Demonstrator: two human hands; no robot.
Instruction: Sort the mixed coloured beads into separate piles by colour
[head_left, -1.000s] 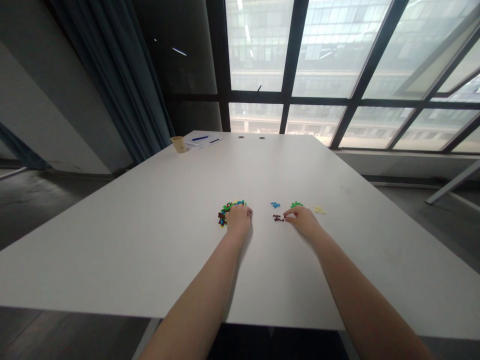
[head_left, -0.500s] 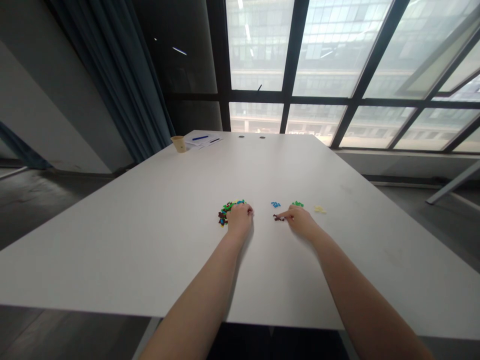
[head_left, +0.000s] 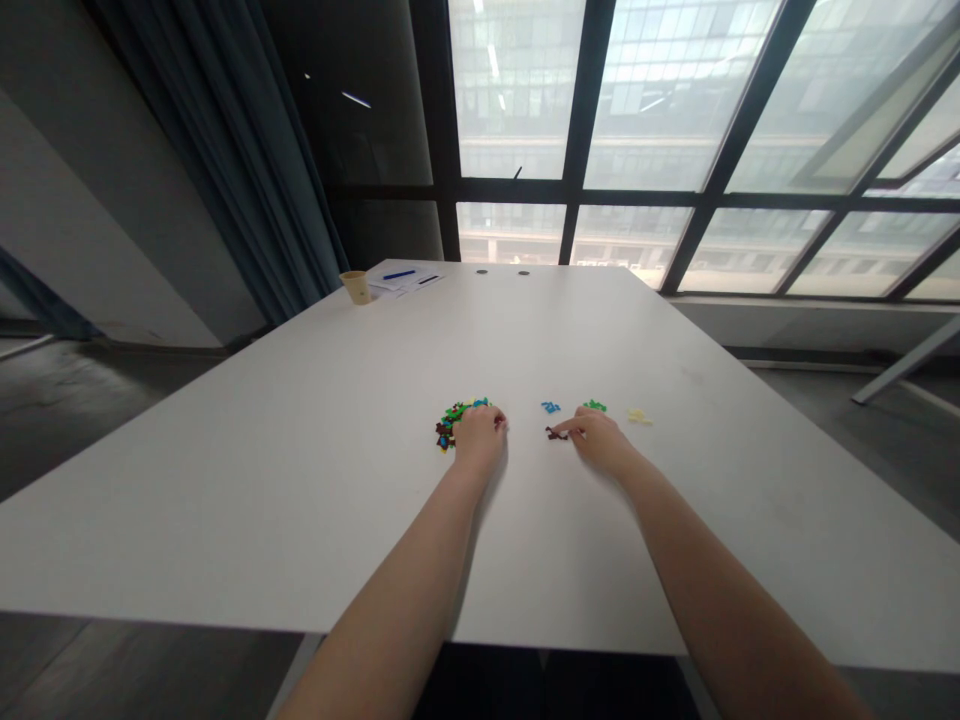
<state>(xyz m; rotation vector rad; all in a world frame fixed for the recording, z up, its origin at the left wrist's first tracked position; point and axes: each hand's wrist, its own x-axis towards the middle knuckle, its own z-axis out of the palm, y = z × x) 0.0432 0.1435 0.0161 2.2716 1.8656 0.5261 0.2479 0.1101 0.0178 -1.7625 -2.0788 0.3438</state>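
The left hand [head_left: 480, 437] curled over the four o'clock edge of the mixed pile [head_left: 452, 415]; the right hand [head_left: 598, 438] stretched its index finger to the brown pieces [head_left: 554, 434] at nine o'clock. Any grip couldn't be told. Light fingertip nudges suited such tiny pieces.

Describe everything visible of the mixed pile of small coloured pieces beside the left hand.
The loose pile of small, plastic-looking pieces in green, dark brown, blue and yellow lies jumbled on the flat white tabletop. The bare left hand hides its right part; contact is unclear. Individual shapes are too small to tell.
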